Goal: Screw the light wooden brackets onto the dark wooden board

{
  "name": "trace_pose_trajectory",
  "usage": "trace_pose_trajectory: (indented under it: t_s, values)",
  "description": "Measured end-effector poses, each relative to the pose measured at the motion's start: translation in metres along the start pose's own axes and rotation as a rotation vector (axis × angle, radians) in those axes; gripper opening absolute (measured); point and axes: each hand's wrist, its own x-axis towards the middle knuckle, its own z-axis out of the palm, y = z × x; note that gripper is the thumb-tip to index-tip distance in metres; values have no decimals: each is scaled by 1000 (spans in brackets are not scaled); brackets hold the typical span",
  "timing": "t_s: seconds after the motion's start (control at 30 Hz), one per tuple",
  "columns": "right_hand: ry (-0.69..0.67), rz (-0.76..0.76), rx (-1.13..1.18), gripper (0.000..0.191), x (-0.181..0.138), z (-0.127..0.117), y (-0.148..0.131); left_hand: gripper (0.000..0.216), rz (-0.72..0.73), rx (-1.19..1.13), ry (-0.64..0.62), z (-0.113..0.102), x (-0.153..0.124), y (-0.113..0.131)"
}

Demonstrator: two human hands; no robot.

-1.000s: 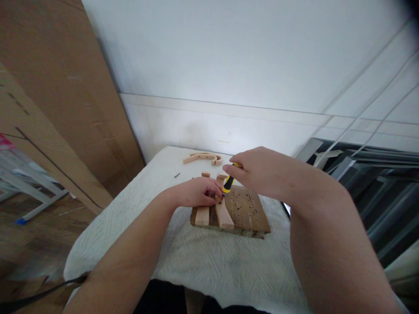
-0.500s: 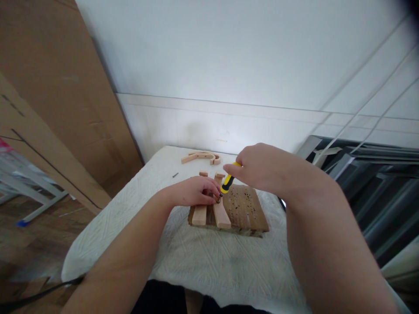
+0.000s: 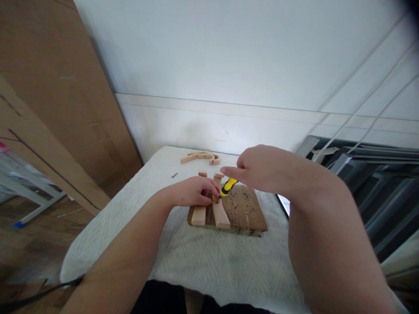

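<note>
My right hand [image 3: 257,168] is closed round the handle of a yellow and black screwdriver [image 3: 228,186], thumb stretched along the top. The screwdriver leans to the right, its tip down at a hole in a pale wooden hook [image 3: 221,216]. Beside the tip, the curled fingers of my left hand [image 3: 198,192] press on that hook; whether they also pinch a screw is too small to tell. A second wooden hook [image 3: 199,215] lies parallel on the left, partly under my left hand. Both hooks rest on a brown wooden board [image 3: 247,213] dotted with holes.
More curved wooden hooks [image 3: 198,157] lie at the back of the cloth-covered table [image 3: 196,257]. A loose screw [image 3: 174,175] is left of my left hand. The white wall [image 3: 209,126] stands behind, cardboard [image 3: 98,131] at left, dark frames [image 3: 369,192] at right.
The screwdriver handle has tipped further right and lower, with its tip still at the hook. My right thumb is straighter. My left hand stays in place.
</note>
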Motion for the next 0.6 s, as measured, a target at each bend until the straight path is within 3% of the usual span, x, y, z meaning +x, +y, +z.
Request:
trace_pose_trajectory:
  t_s: [0.4,0.6]
  values:
    - [-20,-184,82,30,0,2,1,20,-20,-6,-9,0,0,4]
    - [6,19,15,59,2,-2,-1,20,-31,9,-14,0,1,2]
